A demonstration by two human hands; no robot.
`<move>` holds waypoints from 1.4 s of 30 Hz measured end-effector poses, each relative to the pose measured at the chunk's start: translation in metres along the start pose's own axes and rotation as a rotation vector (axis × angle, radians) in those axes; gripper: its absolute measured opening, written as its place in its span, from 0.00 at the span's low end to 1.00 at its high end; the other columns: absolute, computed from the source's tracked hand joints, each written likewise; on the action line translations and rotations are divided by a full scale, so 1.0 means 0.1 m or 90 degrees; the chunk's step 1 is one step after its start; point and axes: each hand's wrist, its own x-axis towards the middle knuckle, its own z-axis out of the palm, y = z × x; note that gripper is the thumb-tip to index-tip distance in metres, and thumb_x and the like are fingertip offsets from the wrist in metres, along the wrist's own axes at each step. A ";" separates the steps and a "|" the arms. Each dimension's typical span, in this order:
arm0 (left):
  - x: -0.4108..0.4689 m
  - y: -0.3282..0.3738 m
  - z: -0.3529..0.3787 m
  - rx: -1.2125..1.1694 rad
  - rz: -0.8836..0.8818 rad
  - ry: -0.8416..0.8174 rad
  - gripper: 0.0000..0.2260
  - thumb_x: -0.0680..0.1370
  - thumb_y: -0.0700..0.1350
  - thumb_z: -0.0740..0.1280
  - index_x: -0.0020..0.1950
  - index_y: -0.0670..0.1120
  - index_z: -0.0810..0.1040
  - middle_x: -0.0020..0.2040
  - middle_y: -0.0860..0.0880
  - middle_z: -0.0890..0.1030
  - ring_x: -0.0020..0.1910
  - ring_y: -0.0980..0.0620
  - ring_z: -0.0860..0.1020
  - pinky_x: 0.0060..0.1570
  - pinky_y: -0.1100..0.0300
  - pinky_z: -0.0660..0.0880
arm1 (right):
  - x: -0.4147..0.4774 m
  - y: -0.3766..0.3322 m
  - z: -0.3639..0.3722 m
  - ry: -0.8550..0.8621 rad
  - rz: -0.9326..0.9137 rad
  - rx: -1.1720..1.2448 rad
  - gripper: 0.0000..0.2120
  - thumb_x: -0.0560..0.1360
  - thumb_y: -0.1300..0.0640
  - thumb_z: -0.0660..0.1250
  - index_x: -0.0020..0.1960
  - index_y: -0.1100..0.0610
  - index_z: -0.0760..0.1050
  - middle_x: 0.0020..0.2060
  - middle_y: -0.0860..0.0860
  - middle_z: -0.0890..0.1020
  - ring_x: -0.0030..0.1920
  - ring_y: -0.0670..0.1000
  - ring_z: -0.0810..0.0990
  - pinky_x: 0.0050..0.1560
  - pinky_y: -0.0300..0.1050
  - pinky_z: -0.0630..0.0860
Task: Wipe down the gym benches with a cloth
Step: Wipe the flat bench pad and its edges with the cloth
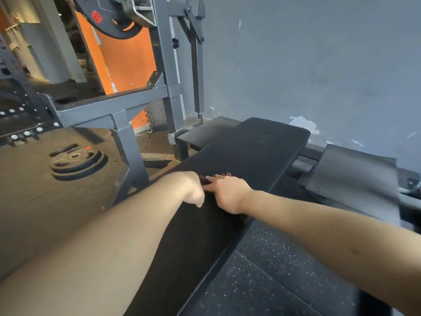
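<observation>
Currently both hands meet mid-length on the bench pad (250,151), whose long axis runs away toward the wall (319,65) — left hand (193,190) curled, right hand (229,193) flat, fingers straight. Whether the curled fingers pinch the cloth cannot be told — the pad's far half lies ahead of both.

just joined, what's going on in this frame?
A person has both bare arms stretched out to the middle of a black bench. The left grip has its fingers curled down near the pad's edge. The right grip lies flatter on the pad beside it, fingers pointing left. Something dark sits between them, probably the cloth, but it blends into the pad, so which hand holds it is unclear. Weight plates lie on the floor to the left.
</observation>
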 end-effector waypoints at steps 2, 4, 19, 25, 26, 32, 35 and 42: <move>-0.07 0.11 0.04 -0.036 0.013 -0.036 0.33 0.75 0.60 0.73 0.75 0.47 0.70 0.67 0.45 0.76 0.63 0.43 0.77 0.64 0.48 0.76 | 0.01 0.20 -0.10 0.005 0.046 0.011 0.31 0.81 0.62 0.55 0.78 0.37 0.62 0.81 0.47 0.58 0.81 0.56 0.55 0.79 0.58 0.55; -0.13 0.15 0.11 -0.027 0.012 -0.064 0.38 0.73 0.66 0.73 0.75 0.45 0.69 0.66 0.45 0.76 0.61 0.42 0.77 0.64 0.47 0.76 | 0.02 0.37 -0.21 0.008 0.131 0.020 0.30 0.80 0.62 0.57 0.77 0.38 0.64 0.80 0.50 0.62 0.78 0.58 0.61 0.77 0.56 0.60; -0.18 0.18 0.20 0.041 0.036 -0.051 0.35 0.74 0.68 0.70 0.69 0.44 0.74 0.59 0.46 0.78 0.58 0.44 0.79 0.63 0.50 0.75 | -0.48 -0.13 -0.12 0.059 0.196 -0.023 0.24 0.78 0.59 0.59 0.72 0.45 0.73 0.69 0.51 0.74 0.65 0.59 0.75 0.63 0.54 0.72; -0.16 0.15 0.24 0.031 0.037 -0.059 0.33 0.75 0.68 0.69 0.69 0.44 0.75 0.63 0.45 0.78 0.60 0.42 0.79 0.66 0.48 0.75 | -0.39 0.50 -0.33 0.114 0.372 0.057 0.20 0.78 0.61 0.60 0.65 0.47 0.76 0.57 0.55 0.80 0.59 0.62 0.79 0.63 0.53 0.75; -0.16 0.15 0.25 0.034 0.037 -0.062 0.34 0.75 0.68 0.69 0.69 0.44 0.75 0.63 0.45 0.78 0.61 0.42 0.79 0.66 0.48 0.75 | -0.38 0.48 -0.31 0.120 0.377 0.055 0.18 0.77 0.62 0.59 0.63 0.48 0.75 0.53 0.54 0.80 0.57 0.62 0.79 0.63 0.55 0.74; -0.18 0.19 0.21 0.069 0.034 -0.053 0.34 0.74 0.69 0.69 0.67 0.43 0.76 0.60 0.46 0.79 0.59 0.43 0.79 0.64 0.49 0.75 | -0.65 -0.14 0.06 0.119 0.291 -0.030 0.16 0.74 0.61 0.60 0.61 0.51 0.72 0.56 0.53 0.78 0.60 0.59 0.76 0.64 0.56 0.70; -0.18 0.21 0.21 0.080 0.032 -0.050 0.35 0.74 0.70 0.68 0.69 0.44 0.75 0.60 0.46 0.78 0.59 0.43 0.79 0.64 0.49 0.75 | -0.76 -0.18 0.09 0.133 0.259 -0.012 0.17 0.76 0.60 0.59 0.62 0.48 0.74 0.59 0.51 0.78 0.62 0.58 0.75 0.60 0.51 0.69; -0.21 0.17 0.25 0.062 0.028 -0.050 0.42 0.75 0.68 0.68 0.79 0.43 0.63 0.74 0.45 0.72 0.69 0.41 0.74 0.66 0.50 0.73 | -0.64 0.69 -0.11 0.170 0.387 0.099 0.26 0.71 0.62 0.59 0.63 0.43 0.80 0.65 0.49 0.80 0.63 0.59 0.78 0.61 0.52 0.78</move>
